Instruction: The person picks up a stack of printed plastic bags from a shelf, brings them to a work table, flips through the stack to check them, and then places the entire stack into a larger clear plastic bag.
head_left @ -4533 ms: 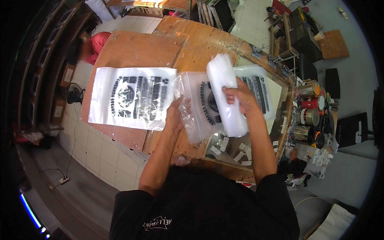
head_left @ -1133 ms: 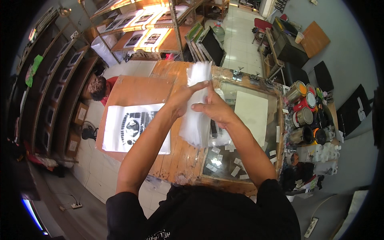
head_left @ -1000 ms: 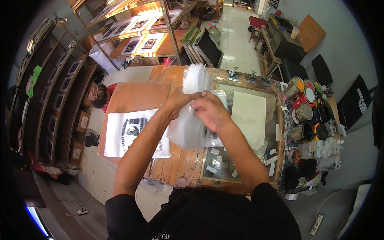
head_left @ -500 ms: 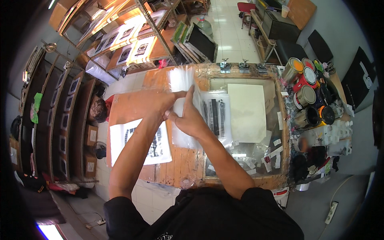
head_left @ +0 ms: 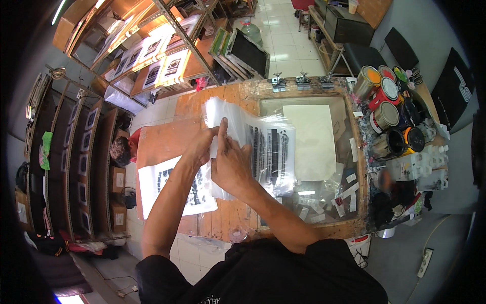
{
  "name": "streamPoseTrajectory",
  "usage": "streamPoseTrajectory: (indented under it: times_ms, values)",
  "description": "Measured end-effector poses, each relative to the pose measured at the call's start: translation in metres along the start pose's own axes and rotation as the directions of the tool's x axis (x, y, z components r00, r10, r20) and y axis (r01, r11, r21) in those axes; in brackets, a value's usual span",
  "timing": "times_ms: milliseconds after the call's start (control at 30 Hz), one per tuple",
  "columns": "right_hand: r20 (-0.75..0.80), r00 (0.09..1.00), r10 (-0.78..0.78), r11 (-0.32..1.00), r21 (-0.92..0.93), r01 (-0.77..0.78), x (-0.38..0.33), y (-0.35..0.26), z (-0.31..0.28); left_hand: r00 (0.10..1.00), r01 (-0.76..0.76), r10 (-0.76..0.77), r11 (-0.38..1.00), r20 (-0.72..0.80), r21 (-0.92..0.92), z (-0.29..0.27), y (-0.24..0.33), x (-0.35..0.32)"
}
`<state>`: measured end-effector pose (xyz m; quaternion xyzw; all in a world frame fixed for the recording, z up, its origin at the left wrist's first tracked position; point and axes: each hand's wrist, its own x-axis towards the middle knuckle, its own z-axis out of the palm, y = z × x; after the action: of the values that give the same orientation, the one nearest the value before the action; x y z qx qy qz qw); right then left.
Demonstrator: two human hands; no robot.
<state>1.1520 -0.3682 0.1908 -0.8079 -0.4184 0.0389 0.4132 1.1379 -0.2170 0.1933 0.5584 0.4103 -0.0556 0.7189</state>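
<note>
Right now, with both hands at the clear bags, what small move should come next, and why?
Perhaps smooth the clear bags lightly with the right hand, using the left hand to steady their left side: their upper edges look fanned and uneven, and the right hand lies across them.

Floor: pale square tiles, glossy at the far end. Right-hand wall plain grey. Back left, a metal-framed rack with wood-toned shelves, warm bright light falling across it. Left side, tall dark shelving unit, several tiers. Mid-room, worn wooden worktable, see-through panel set in its right part. Beyond it, black chair. Slim white tube light, upper left.
</note>
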Motion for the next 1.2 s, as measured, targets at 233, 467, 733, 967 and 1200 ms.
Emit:
streamPoseTrajectory:
  times_ms: [233, 467, 733, 967, 1200]
  values:
    - [-0.081, 0.994, 0.071, 0.893, 0.449, -0.028, 0.005, 0.022, -0.007, 0.977, -0.093, 0.150, 0.939, 0.150, -0.332, -0.008, -0.003, -0.008]
    - [-0.094, 0.840, 0.535, 0.542, 0.800, -0.256, -0.032, 0.134, 0.007, 0.972, -0.233, 0.228, 0.921, 0.053, 0.313, 0.004, 0.024, -0.021]
    - [0.058, 0.720, 0.691, 0.383, 0.816, -0.433, -0.064, 0.231, 0.107, 0.952, -0.307, 0.305, 0.944, 0.040, 0.117, 0.051, 0.142, -0.105]
    - [0.478, 0.872, 0.105, -0.744, 0.620, -0.250, 0.010, 0.153, 0.174, 0.896, -0.429, 0.433, 0.794, 0.095, 0.431, 0.112, 0.198, -0.182]
    - [0.225, 0.970, -0.093, -0.691, 0.687, -0.226, -0.007, 0.188, 0.158, 0.831, -0.495, 0.556, 0.767, -0.037, 0.408, 0.074, 0.205, -0.201]
